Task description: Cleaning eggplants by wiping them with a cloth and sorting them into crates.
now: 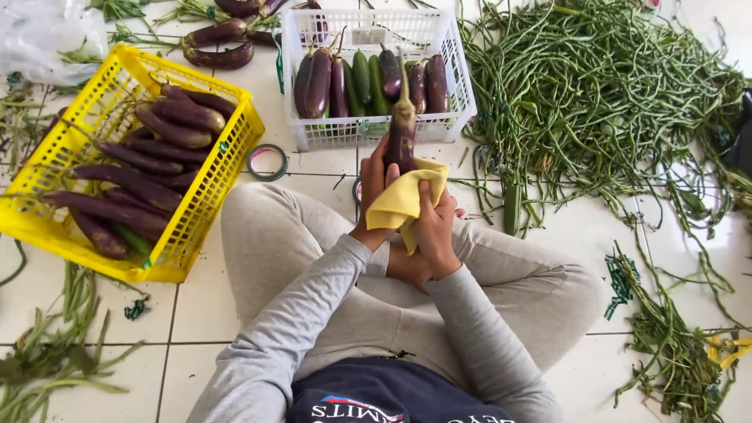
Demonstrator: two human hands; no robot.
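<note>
I sit cross-legged on a white tiled floor. My left hand (374, 188) grips the lower end of a long purple eggplant (403, 133), held upright in front of me. My right hand (435, 227) presses a yellow cloth (403, 200) against the eggplant's lower part. The eggplant's stem end points up, toward the white crate (450, 74).
The white crate holds upright eggplants and green cucumbers. A yellow crate (59, 227) at left holds several long eggplants. A big heap of long green beans (603, 94) spreads at right. A green tape roll (268, 162) lies on the floor. Bean scraps (47, 352) lie at lower left.
</note>
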